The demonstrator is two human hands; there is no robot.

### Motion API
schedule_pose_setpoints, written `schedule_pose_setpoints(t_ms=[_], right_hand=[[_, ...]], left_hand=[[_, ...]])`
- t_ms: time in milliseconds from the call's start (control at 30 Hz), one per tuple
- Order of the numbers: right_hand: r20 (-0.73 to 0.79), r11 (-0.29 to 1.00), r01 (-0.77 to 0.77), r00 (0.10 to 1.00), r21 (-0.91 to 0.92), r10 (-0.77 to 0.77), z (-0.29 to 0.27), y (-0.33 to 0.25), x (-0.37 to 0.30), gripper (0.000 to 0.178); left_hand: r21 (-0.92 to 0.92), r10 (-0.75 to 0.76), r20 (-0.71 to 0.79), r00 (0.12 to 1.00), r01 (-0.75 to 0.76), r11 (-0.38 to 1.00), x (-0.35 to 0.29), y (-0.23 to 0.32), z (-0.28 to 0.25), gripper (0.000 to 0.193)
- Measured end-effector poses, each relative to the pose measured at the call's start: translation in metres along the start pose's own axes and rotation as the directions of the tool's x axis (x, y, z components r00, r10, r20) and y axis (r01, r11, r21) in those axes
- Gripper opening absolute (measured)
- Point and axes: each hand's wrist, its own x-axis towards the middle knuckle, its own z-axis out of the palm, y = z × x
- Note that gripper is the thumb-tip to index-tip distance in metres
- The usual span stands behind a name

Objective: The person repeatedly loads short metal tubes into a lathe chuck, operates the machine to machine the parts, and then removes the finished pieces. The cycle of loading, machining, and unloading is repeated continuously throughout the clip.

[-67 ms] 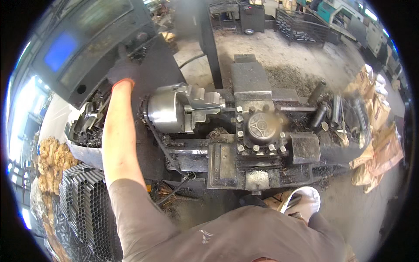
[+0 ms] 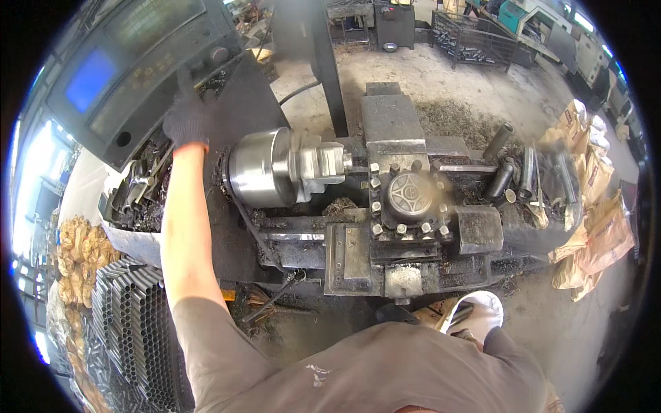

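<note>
My left hand (image 2: pixel 186 120), in a dark glove, reaches up to the grey control panel (image 2: pixel 138 62) of a lathe, fingers pressed against its lower edge near a knob. The panel has a blue screen (image 2: pixel 89 79). Right of my arm sits the shiny steel chuck (image 2: pixel 265 168) with its jaws (image 2: pixel 320 168) blurred. The tool post (image 2: pixel 410 196) with several bolts stands just right of the chuck. My right hand is out of view.
A tray of tools and chips (image 2: pixel 138 199) lies under the panel. Stacked dark metal tubes (image 2: pixel 134 323) fill the lower left. Short pipes (image 2: pixel 516 175) and brown paper sacks (image 2: pixel 592 206) lie at the right. A white bucket (image 2: pixel 478 313) stands by my body.
</note>
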Motion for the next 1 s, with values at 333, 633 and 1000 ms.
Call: schedule_pose_setpoints(t_ms=[333,633,1000], right_hand=[[0.160,0.777,0.378,0.924,-0.504,-0.346,0.007,-0.163,0.048,0.028],[0.801,-0.691,0.453,0.504,-0.563,-0.323,0.163,-0.389,0.042,0.031],[0.648,0.045,0.657,0.751,-0.752,-0.126,0.433,-0.562,-0.081,0.031]], left_hand=[[-0.087,-0.241,0.810,0.535,0.515,0.853,-0.542,-0.161,0.010,0.048],[0.457,-0.791,0.144,-0.595,0.748,-0.480,-1.171,-0.230,-0.141,0.048],[0.542,-0.758,0.416,-0.502,0.806,-0.236,-1.193,-0.034,-0.146,0.044]])
